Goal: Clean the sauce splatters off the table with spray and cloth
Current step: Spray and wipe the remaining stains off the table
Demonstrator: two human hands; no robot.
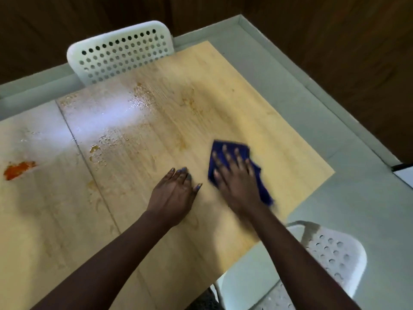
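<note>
The right hand [234,175] presses flat, fingers spread, on a dark blue cloth [225,151] near the pale wooden worktop's [279,139] right end; the left hand [176,193] rests flat beside it. The thick orange-red sauce splatter [17,170] lies well apart, so a dirty cloth could smear it.

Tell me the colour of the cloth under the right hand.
Dark blue cloth, seen in the head view, the only one, pressed flat by the right hand.

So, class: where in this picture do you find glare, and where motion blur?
Head view: white glare washes out the wet tabletop near the far chair; motion blur smears the right hand and blue cloth; the left hand is sharper.
</note>
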